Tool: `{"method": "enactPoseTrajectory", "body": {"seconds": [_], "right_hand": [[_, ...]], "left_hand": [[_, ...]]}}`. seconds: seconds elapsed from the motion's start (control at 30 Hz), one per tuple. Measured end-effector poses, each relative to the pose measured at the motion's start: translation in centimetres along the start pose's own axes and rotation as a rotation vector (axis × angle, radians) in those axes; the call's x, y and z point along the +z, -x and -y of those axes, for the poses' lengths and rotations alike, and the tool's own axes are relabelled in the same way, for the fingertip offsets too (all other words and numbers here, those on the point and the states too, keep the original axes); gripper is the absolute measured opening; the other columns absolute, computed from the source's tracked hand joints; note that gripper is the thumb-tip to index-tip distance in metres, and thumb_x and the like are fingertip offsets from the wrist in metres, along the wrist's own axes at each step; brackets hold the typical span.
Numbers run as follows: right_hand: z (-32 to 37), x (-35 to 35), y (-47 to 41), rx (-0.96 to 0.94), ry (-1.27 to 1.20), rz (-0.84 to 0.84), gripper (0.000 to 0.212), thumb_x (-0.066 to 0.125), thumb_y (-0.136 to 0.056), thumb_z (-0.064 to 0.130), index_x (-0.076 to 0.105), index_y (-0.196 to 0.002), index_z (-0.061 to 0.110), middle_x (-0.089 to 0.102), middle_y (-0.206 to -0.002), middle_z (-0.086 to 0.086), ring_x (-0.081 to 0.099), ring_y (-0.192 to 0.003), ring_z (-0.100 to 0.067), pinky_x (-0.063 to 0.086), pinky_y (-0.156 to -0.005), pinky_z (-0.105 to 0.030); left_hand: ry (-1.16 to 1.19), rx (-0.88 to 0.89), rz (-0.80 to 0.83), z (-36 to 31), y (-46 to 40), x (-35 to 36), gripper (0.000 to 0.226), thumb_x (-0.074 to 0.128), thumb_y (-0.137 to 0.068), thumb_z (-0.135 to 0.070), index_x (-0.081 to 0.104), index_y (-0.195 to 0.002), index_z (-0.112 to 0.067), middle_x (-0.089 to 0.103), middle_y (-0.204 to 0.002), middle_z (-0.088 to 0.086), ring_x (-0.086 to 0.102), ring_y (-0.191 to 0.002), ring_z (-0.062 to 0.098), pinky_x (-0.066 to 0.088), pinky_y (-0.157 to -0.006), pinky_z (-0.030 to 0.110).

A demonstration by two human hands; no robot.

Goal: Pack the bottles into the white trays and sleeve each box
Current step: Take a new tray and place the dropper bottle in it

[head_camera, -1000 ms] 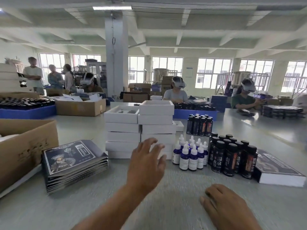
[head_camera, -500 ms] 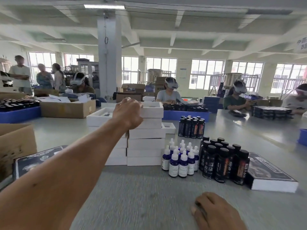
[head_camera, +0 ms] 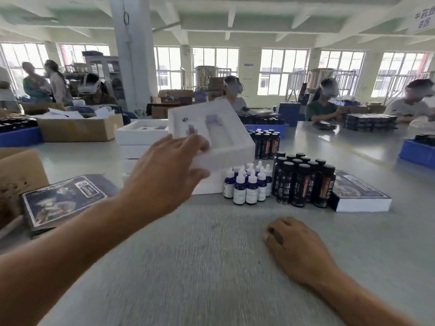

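Both forearms are bare, no sleeves showing; the right hand point(head_camera: 297, 249) wears a dark ring.

Head-worn view, forward-down over table point(head_camera: 211, 267)

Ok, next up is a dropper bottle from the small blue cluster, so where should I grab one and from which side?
Probably a front-row dropper bottle, pinched at its white cap and neck from above and from the near side. The cluster stands upright and tight, with the tall black bottles hard against its right, so the sides look blocked. The right hand rests free nearby; the left hand holds the white tray.
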State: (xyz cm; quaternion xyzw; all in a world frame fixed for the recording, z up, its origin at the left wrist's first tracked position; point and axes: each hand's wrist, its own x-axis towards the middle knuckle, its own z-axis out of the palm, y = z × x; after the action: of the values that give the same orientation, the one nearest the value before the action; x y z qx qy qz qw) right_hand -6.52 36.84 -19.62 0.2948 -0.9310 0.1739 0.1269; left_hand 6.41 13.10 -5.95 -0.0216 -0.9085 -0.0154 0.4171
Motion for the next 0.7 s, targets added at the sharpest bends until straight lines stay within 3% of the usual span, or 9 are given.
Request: {"method": "enactPoseTrajectory", "body": {"seconds": [0.13, 0.2, 0.27, 0.4, 0.57, 0.7], "right_hand": [[0.3, -0.1, 0.0, -0.004, 0.035, 0.012, 0.032, 0.042, -0.098, 0.049, 0.063, -0.114, 0.031, 0.061, -0.118, 0.008, 0.052, -0.096, -0.009, 0.043, -0.080, -0.028], [0.3, -0.2, 0.1, -0.005, 0.044, 0.014, 0.034, 0.041, -0.099, 0.049, 0.064, -0.116, 0.028, 0.062, -0.119, 0.006, 0.055, -0.100, -0.012, 0.045, -0.083, -0.031], [0.4, -0.2, 0.1, 0.001, 0.041, 0.027, 0.036, 0.041, -0.100, 0.048, 0.065, -0.116, 0.026, 0.062, -0.120, 0.004, 0.056, -0.104, -0.014, 0.047, -0.088, -0.033], [0.5, -0.1, 0.2, 0.001, 0.033, 0.024, 0.034, 0.042, -0.099, 0.047, 0.066, -0.113, 0.026, 0.064, -0.117, 0.004, 0.056, -0.102, -0.013, 0.048, -0.088, -0.034], [0.8, -0.3, 0.2, 0.008, 0.019, 0.004, 0.031, 0.046, -0.098, 0.046, 0.066, -0.111, 0.027, 0.065, -0.112, 0.008, 0.055, -0.098, -0.010, 0.048, -0.086, -0.032], [1.0, -0.4, 0.4, 0.013, 0.001, 0.000, 0.029, 0.045, -0.098, 0.048, 0.066, -0.107, 0.030, 0.063, -0.107, 0.012, 0.055, -0.095, -0.007, 0.049, -0.086, -0.031]], "left_hand": [[-0.051, 0.145, 0.212, -3.0, 8.8, 0.9, 0.044, 0.078, -0.075, -0.041, 0.057, -0.112, -0.027, 0.073, -0.113, -0.003, 0.070, -0.103, 0.019, 0.043, -0.098, 0.040], [-0.033, 0.107, 0.433, -3.8, 10.7, 2.1, 0.045, 0.073, -0.083, -0.040, 0.053, -0.122, -0.030, 0.068, -0.126, -0.004, 0.063, -0.117, 0.015, 0.035, -0.109, 0.037], [0.037, 0.015, 0.533, -3.8, 11.6, 3.1, 0.042, 0.056, -0.095, -0.043, 0.041, -0.134, -0.037, 0.055, -0.142, -0.011, 0.049, -0.132, 0.009, 0.017, -0.118, 0.029], [0.118, -0.004, 0.496, -2.9, 12.0, 4.2, 0.037, 0.043, -0.096, -0.053, 0.043, -0.131, -0.040, 0.057, -0.138, -0.014, 0.049, -0.129, 0.007, 0.018, -0.116, 0.027], [0.264, -0.158, 0.434, -1.4, 11.2, 4.3, 0.072, 0.018, -0.083, -0.081, 0.043, -0.140, -0.044, 0.032, -0.154, -0.023, 0.021, -0.144, 0.005, 0.013, -0.116, 0.030], [0.370, -0.400, 0.415, 0.5, 9.2, 5.3, 0.062, 0.034, -0.088, -0.073, 0.051, -0.138, -0.041, 0.022, -0.161, -0.016, 0.021, -0.146, 0.013, 0.026, -0.116, 0.042]]}}
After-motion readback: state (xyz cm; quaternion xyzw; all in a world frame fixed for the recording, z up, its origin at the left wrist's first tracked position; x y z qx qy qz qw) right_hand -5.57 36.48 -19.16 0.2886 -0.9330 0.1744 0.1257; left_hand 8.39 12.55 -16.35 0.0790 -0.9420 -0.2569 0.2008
